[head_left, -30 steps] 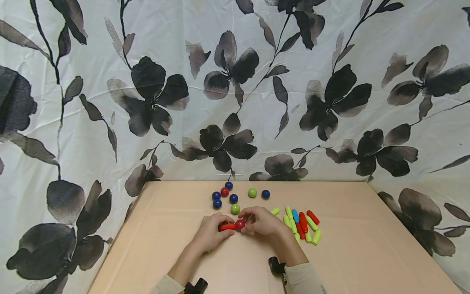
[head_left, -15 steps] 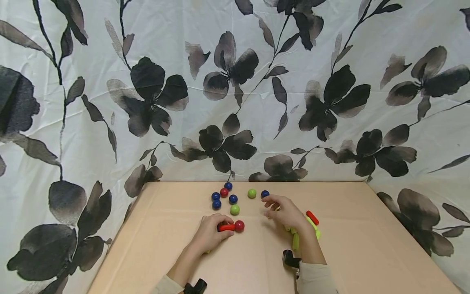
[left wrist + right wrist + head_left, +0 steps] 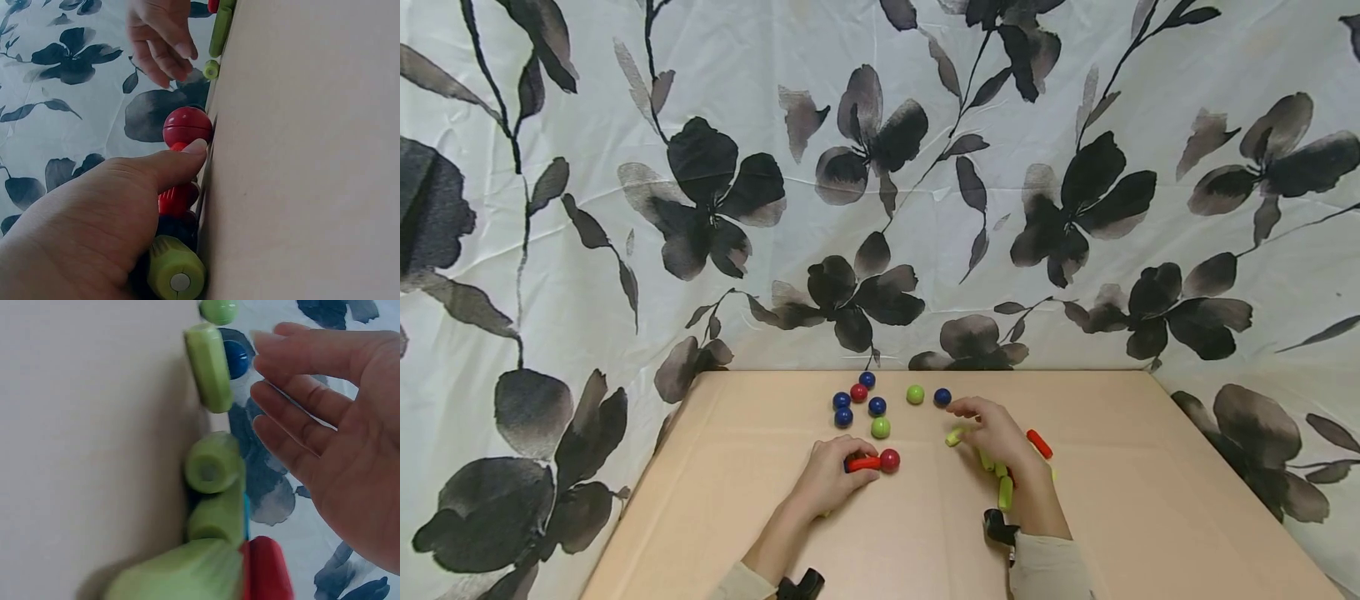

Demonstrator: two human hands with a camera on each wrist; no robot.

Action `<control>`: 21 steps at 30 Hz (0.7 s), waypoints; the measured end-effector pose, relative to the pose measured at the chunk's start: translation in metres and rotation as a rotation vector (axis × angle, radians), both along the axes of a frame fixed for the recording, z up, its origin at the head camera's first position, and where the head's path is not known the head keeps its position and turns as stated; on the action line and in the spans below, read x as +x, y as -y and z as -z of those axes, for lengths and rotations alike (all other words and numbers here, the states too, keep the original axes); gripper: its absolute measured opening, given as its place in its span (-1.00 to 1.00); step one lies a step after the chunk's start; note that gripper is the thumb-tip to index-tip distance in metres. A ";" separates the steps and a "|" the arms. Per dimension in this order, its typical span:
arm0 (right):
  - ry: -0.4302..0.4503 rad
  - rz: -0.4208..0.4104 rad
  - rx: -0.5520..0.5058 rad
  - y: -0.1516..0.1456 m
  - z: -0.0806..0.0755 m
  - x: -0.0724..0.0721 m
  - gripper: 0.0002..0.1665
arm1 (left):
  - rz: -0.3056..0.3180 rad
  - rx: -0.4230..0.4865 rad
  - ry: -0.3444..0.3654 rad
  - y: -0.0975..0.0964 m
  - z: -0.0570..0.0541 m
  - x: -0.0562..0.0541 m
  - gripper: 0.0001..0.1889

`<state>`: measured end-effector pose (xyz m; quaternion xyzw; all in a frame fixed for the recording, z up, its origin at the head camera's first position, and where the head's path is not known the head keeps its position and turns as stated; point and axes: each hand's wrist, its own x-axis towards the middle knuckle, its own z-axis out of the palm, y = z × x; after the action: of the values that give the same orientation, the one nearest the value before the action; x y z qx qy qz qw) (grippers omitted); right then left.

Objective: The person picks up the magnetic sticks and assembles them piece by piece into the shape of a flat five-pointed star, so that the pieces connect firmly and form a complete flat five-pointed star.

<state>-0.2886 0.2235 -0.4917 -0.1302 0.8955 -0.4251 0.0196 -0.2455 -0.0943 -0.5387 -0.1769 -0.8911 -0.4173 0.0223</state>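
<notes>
My left hand (image 3: 826,477) grips a red magnetic stick (image 3: 862,463) between thumb and fingers. A red ball (image 3: 889,461) sits against the stick's right end. In the left wrist view, a dark blue piece (image 3: 178,228) and a lime-green magnetic stick (image 3: 177,275) with a silvery disc in its end show under the hand. My right hand (image 3: 1000,435) hovers over the stick pile, holding nothing, its fingers fairly straight and apart. Just left of its fingers lies a loose lime-green stick (image 3: 953,437), close to a blue ball (image 3: 942,397).
Several blue balls (image 3: 843,417), a red ball (image 3: 859,392) and green balls (image 3: 880,427) lie toward the far edge of the tabletop (image 3: 1120,500). More green sticks (image 3: 1005,493) and a red stick (image 3: 1039,443) lie around my right forearm, partly covered. Behind hangs a flowered cloth (image 3: 925,233).
My right hand has let go of the red ball beside the held stick and moved right, over the sticks. One green stick has shifted slightly left. The left hand stays put.
</notes>
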 end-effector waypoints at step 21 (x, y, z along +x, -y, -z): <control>0.015 -0.031 0.228 0.017 0.012 0.000 -0.72 | 0.017 0.016 0.017 0.001 0.000 -0.002 -0.77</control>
<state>-0.2884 0.2063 -0.5036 -0.1377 0.9357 -0.3212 0.0476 -0.2472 -0.0956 -0.5385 -0.1807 -0.8864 -0.4260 0.0126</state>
